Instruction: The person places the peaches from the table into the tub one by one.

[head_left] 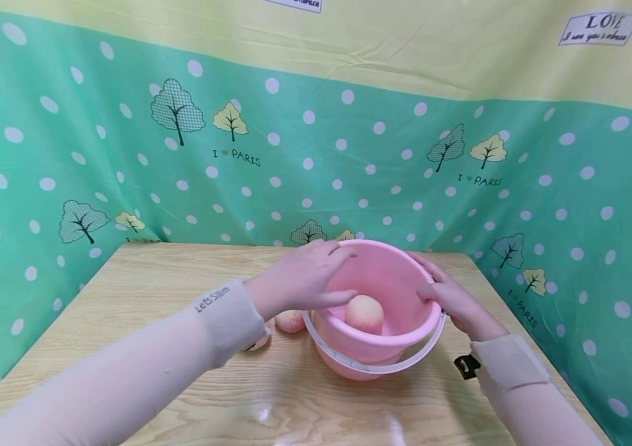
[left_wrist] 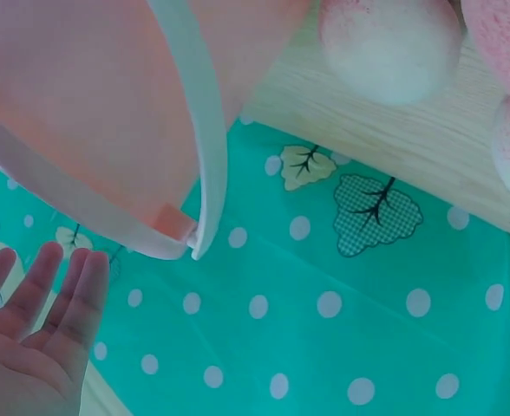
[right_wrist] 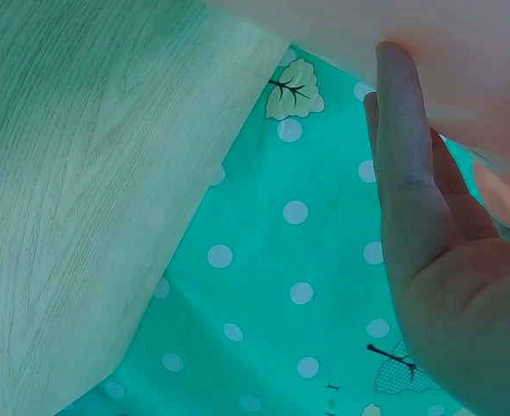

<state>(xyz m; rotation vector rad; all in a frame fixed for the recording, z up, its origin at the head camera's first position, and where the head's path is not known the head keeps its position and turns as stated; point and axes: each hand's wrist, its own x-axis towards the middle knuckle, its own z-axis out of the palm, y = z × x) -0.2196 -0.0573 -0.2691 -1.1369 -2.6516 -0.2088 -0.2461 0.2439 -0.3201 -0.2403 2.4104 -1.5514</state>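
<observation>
A pink bucket [head_left: 388,266] stands tilted on the wooden table, its mouth turned toward me. Inside it lies one pink-and-cream peach [head_left: 364,314]. The bucket's pale handle [head_left: 368,367] hangs round its front. At the right rim, my right hand [head_left: 455,300] grips the bucket, thumb inside and fingers along the outer wall. My left hand [head_left: 305,275] is held at the left rim with fingers extended; in the left wrist view its fingers [left_wrist: 81,299] look apart from the rim. Beside the bucket, partly hidden by my left arm, are more peaches [head_left: 290,321].
Three peaches show at the upper right of the left wrist view, the nearest peach [left_wrist: 389,52] being pale below. The wooden table [head_left: 182,272] ends at a green dotted cloth [head_left: 316,155] on the back and both sides.
</observation>
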